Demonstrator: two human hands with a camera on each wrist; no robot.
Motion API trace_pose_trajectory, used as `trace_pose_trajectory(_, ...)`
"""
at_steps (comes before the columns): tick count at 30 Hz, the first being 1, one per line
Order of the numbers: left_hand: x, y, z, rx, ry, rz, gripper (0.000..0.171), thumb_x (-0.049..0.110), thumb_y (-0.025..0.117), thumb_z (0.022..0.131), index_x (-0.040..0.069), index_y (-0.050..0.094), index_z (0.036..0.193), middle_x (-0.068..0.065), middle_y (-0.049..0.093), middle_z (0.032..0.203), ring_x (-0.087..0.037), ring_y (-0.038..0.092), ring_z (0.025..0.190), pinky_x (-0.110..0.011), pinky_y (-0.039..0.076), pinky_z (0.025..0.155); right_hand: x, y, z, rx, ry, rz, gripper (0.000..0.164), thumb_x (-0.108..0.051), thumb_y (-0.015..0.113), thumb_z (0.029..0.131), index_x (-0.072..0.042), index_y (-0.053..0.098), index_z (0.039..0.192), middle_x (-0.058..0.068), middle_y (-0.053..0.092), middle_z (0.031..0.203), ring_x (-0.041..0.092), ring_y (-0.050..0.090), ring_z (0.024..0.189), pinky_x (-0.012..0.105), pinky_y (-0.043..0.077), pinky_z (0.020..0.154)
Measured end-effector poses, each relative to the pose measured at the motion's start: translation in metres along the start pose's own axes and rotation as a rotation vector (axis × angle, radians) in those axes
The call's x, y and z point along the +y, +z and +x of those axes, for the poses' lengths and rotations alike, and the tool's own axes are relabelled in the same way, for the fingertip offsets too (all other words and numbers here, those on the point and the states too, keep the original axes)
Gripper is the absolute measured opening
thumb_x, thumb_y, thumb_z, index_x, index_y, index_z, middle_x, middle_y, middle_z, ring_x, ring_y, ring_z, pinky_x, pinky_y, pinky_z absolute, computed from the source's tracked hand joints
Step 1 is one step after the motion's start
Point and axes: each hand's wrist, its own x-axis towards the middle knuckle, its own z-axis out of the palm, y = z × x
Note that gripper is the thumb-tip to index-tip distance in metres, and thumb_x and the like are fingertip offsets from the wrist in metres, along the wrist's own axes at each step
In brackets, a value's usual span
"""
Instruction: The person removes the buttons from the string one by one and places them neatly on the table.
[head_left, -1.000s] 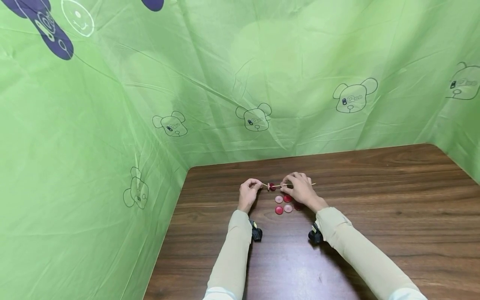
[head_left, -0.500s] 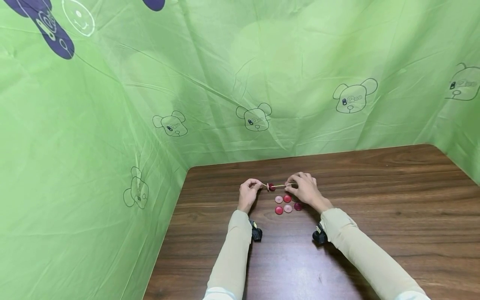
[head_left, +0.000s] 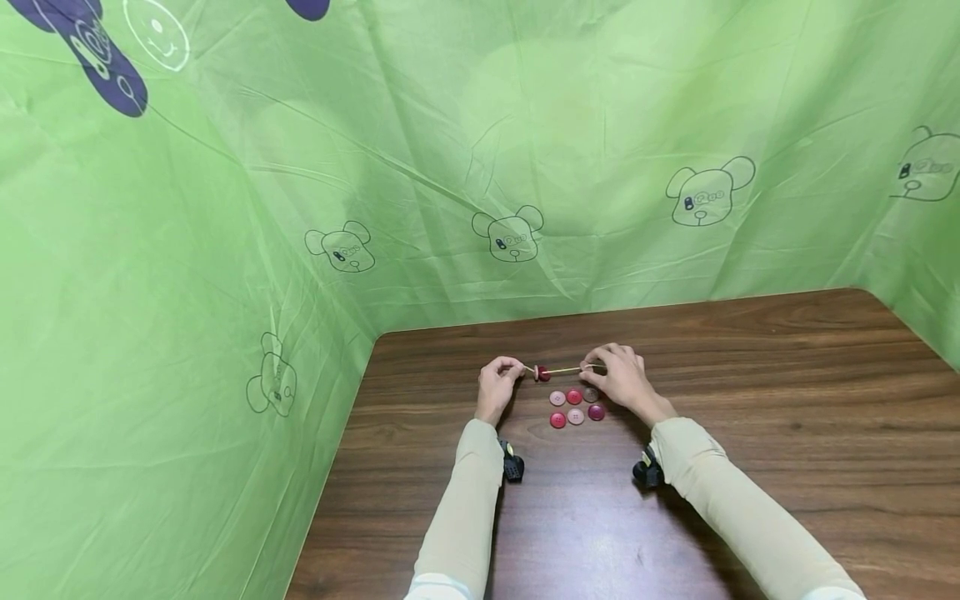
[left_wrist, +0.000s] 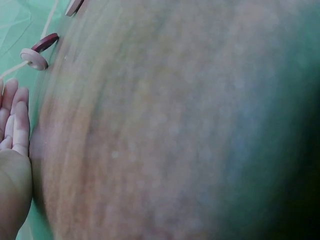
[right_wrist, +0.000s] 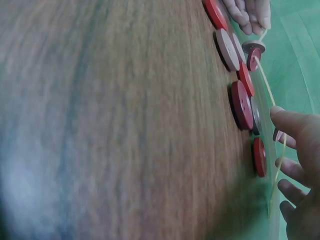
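Observation:
A thin yellow cord stretches between my two hands. Its left end is pinched in the fingertips of my left hand. My right hand pinches the cord further right between thumb and fingers, and a short tail hangs past them in the right wrist view. Threaded on the cord near the left hand are a pink button and a dark red button. Just behind the right thumb in the right wrist view, a small part of another pinkish button shows; I cannot tell whether the fingers hold it.
In front of the hands, several loose buttons lie in two rows on the wooden table, among them a pink one, a red one and a purple-red one. Another red button lies below the right hand. Green cloth hangs behind the table.
My right hand has slid to the right along the cord, away from the threaded buttons, uncovering the brown and purple-red buttons on the table. The left hand has stayed in place.

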Motion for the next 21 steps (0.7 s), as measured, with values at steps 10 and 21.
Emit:
trace_pose_trajectory(10, 0.0, 0.0, 0.0, -0.005, -0.005, -0.003, 0.006, 0.012, 0.067, 0.088, 0.006, 0.069, 0.087, -0.005, 0.073, 0.081, -0.027, 0.07, 0.085, -0.022, 0.049, 0.071, 0.01, -0.008, -0.004, -0.004, 0.025, 0.02, 0.027, -0.034, 0.071, 0.084, -0.015, 0.066, 0.102, 0.017, 0.058, 0.122, 0.039, 0.044, 0.115, 0.056, 0.028, 0.094)
trace_pose_trajectory(21, -0.001, 0.0, 0.0, 0.001, -0.002, 0.006, 0.006, 0.012, 0.067, 0.089, 0.006, 0.07, 0.087, -0.007, 0.073, 0.082, -0.02, 0.07, 0.08, -0.022, 0.05, 0.071, 0.021, -0.014, -0.009, 0.002, 0.054, 0.031, 0.03, -0.034, 0.071, 0.085, -0.011, 0.065, 0.104, 0.019, 0.057, 0.124, 0.041, 0.043, 0.118, 0.057, 0.027, 0.095)
